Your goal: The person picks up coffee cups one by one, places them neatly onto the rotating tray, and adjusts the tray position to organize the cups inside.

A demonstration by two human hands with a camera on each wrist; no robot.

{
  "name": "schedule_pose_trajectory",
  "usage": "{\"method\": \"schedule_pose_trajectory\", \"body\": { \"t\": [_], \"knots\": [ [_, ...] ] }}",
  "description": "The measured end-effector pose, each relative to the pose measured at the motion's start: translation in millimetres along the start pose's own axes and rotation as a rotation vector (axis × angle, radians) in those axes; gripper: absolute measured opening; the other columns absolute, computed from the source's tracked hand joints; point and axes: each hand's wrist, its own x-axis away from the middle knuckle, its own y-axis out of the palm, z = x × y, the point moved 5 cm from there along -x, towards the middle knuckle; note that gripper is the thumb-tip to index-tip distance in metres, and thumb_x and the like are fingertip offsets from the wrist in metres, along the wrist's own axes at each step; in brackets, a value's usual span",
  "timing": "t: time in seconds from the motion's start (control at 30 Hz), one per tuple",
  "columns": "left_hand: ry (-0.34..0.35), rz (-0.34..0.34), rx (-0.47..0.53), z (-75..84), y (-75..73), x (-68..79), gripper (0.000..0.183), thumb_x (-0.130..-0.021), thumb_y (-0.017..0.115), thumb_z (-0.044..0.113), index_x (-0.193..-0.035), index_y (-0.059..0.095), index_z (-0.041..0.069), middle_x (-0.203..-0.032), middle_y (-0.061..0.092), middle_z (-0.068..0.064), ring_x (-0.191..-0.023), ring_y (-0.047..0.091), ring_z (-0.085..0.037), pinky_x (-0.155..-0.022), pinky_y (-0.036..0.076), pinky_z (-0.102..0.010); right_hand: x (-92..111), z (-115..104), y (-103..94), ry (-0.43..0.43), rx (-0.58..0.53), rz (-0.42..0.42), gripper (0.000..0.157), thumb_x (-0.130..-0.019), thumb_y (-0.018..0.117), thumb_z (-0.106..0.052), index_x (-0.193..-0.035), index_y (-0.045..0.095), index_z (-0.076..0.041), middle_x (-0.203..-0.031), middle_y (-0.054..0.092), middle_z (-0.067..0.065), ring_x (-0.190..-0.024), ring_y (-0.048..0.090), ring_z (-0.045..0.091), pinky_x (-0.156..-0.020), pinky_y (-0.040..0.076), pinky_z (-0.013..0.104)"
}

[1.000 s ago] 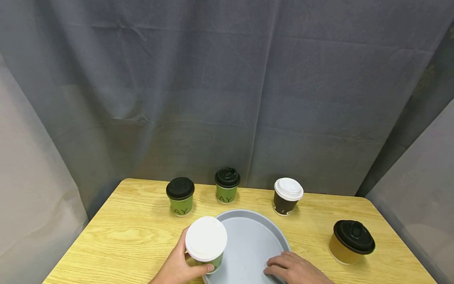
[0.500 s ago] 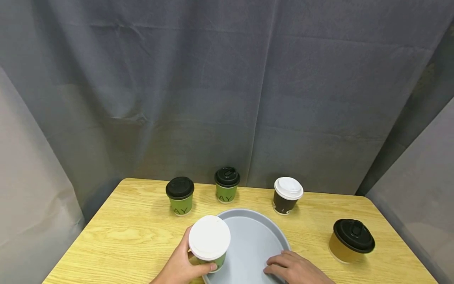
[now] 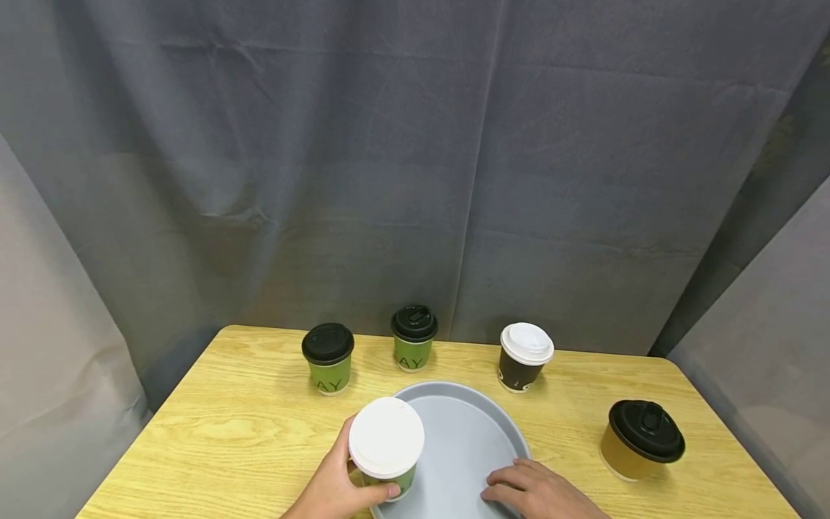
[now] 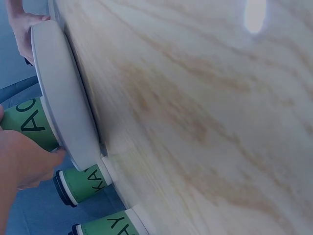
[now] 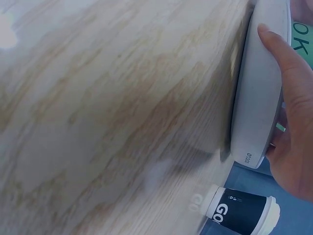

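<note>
My left hand grips a green paper cup with a white lid, upright over the left side of a round grey tray. Whether the cup's base touches the tray floor is hidden behind the rim in the left wrist view. My right hand holds the tray's right side. In the right wrist view its thumb lies along the outer wall, with the other fingers over the rim on the inside. The tray wall rests on the table.
Two green cups with black lids stand behind the tray to the left. A black cup with a white lid is behind right. Farther right stands a wide yellow-brown cup with a black lid. Grey curtains surround the wooden table.
My left hand has moved the white-lidded cup slightly to the right over the tray. My right hand and the tray stay in place.
</note>
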Motion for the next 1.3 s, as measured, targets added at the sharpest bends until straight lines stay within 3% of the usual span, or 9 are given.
{"method": "schedule_pose_trajectory", "body": {
  "t": [0.23,0.47,1.03,1.3],
  "knots": [
    [0.028,0.002,-0.036,-2.4,2.3,-0.1,0.097,-0.075,0.088,0.014,-0.150,0.029,0.001,-0.141,0.046,-0.017,-0.127,0.047,-0.035,-0.105,0.037,-0.044,1.0,-0.4,-0.4,0.000,0.002,0.020,0.045,-0.091,0.062,-0.060,-0.116,0.069,-0.024,-0.116,0.063,-0.009,-0.098,0.056,0.006,-0.079,0.054,0.029],
    [0.033,-0.017,-0.003,-3.8,4.1,0.3,0.095,-0.077,0.087,0.013,-0.150,0.028,0.001,-0.141,0.046,-0.017,-0.128,0.046,-0.036,-0.106,0.033,-0.055,1.6,0.4,-1.0,0.008,-0.003,0.019,0.045,-0.091,0.062,-0.060,-0.117,0.069,-0.023,-0.116,0.062,-0.009,-0.098,0.056,0.007,-0.080,0.054,0.029],
    [-0.012,-0.029,-0.022,-14.9,9.5,1.7,0.097,-0.076,0.088,0.017,-0.152,0.029,0.002,-0.139,0.050,-0.012,-0.127,0.046,-0.033,-0.105,0.028,-0.062,2.0,1.5,-0.8,0.041,-0.027,-0.007,0.046,-0.090,0.062,-0.062,-0.118,0.068,-0.026,-0.117,0.062,-0.010,-0.098,0.056,0.006,-0.081,0.054,0.030],
    [-0.041,-0.026,-0.040,-19.4,9.2,2.6,0.098,-0.075,0.089,0.020,-0.151,0.031,0.003,-0.140,0.050,-0.011,-0.129,0.045,-0.035,-0.108,0.024,-0.066,2.4,0.7,-0.9,0.018,-0.016,0.031,0.045,-0.089,0.064,-0.061,-0.117,0.068,-0.026,-0.116,0.062,-0.011,-0.097,0.055,0.005,-0.079,0.054,0.029]
  ]
}}
